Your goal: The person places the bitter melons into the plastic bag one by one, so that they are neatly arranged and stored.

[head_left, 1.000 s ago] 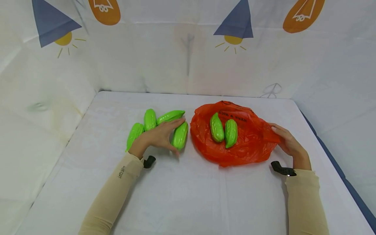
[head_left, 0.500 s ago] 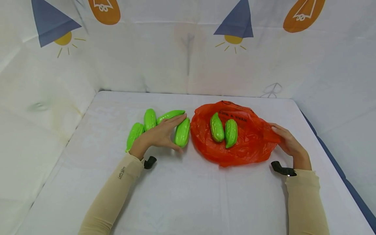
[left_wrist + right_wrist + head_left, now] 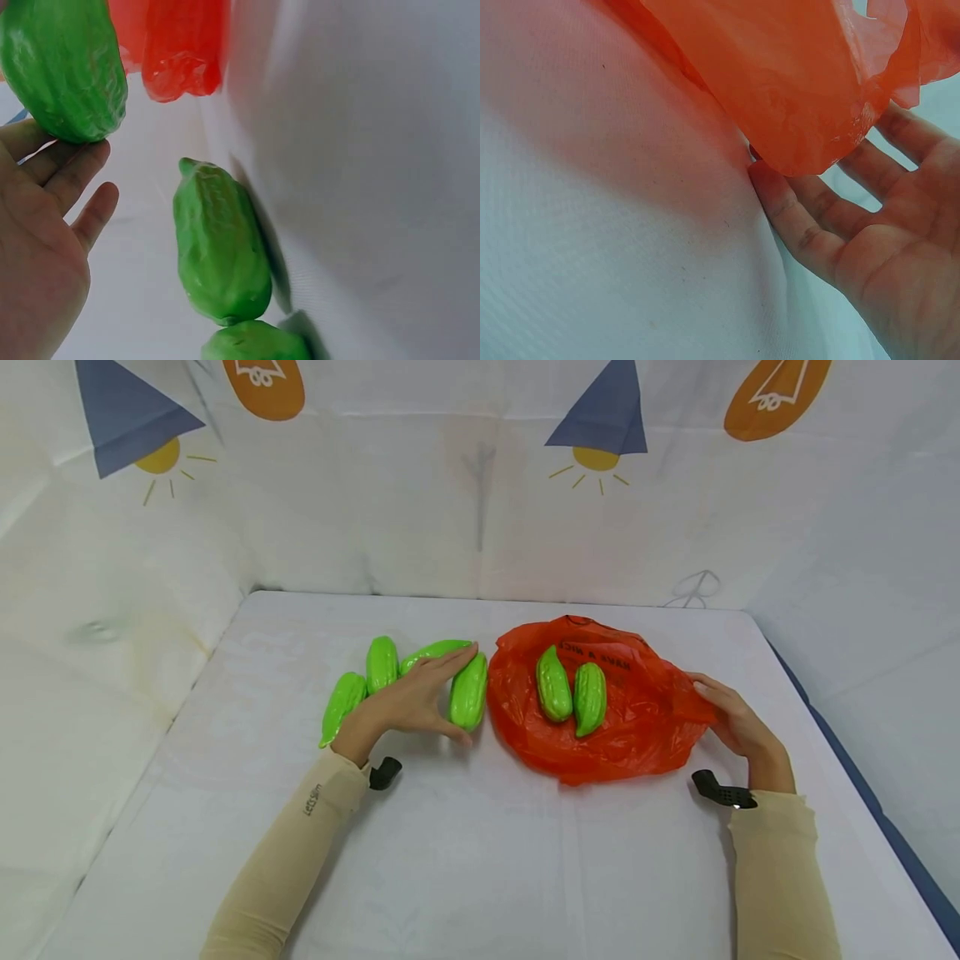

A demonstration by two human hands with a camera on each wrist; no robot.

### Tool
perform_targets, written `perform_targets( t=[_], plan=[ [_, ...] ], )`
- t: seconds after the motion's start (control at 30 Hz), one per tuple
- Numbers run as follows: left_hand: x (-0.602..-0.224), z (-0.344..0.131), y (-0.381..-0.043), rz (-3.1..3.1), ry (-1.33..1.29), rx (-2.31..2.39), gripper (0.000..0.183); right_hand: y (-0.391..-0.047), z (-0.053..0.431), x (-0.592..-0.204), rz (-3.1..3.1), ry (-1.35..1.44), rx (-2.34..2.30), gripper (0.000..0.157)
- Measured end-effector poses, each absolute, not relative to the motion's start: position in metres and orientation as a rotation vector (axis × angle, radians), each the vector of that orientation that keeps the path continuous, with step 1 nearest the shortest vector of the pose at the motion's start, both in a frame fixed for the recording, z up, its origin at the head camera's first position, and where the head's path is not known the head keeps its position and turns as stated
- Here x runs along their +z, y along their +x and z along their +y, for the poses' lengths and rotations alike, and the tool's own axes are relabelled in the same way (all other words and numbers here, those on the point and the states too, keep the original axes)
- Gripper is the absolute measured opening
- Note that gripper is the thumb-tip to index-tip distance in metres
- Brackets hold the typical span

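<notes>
My left hand point(image 3: 412, 697) grips a green bitter melon point(image 3: 468, 692) between thumb and fingers, just left of the red plastic bag point(image 3: 517, 739). In the left wrist view the fingertips touch that melon's end, clear of the cloth. Behind the hand lies another bitter melon point(image 3: 435, 652), partly covered by the fingers. Two more, an upright one point(image 3: 382, 665) and a slanted one point(image 3: 343, 706), lie left of it. My right hand point(image 3: 738, 718) holds the bag's right edge; in the right wrist view the bag film point(image 3: 780, 97) hides some fingertips.
Two bitter melons, one at the left point(image 3: 554, 685) and one at the right point(image 3: 590, 700), lie side by side within the bag's outline. A white cloth point(image 3: 480, 877) covers the table. White sheets point(image 3: 420, 527) with lamp prints hang at the back and sides.
The left hand's bitter melon has moved slightly right and away from me, closer to the bag. My right hand, the bag and the other melons stay put.
</notes>
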State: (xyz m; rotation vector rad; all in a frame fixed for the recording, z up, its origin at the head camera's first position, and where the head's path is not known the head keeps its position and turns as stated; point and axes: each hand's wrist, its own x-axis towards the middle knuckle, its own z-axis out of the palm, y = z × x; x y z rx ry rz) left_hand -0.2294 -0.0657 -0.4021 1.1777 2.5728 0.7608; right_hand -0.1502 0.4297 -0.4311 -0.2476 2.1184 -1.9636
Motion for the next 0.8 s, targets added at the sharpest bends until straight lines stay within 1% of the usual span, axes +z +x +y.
perform_targets(
  t=[0.43, 0.63, 0.8],
  plan=[
    [-0.388, -0.058, -0.235, 2.587, 1.250, 0.801, 0.126, -0.150, 0.430, -0.432, 2.106, -0.258, -1.967, 0.042],
    [-0.376, -0.044, -0.237, 2.622, 1.230, 0.821, 0.126, -0.150, 0.430, -0.430, 2.102, -0.255, -1.964, 0.041],
    [-0.365, -0.029, -0.239, 2.630, 1.272, 0.829, 0.124, -0.150, 0.430, -0.429, 2.094, -0.244, -1.967, 0.041]
  ],
)
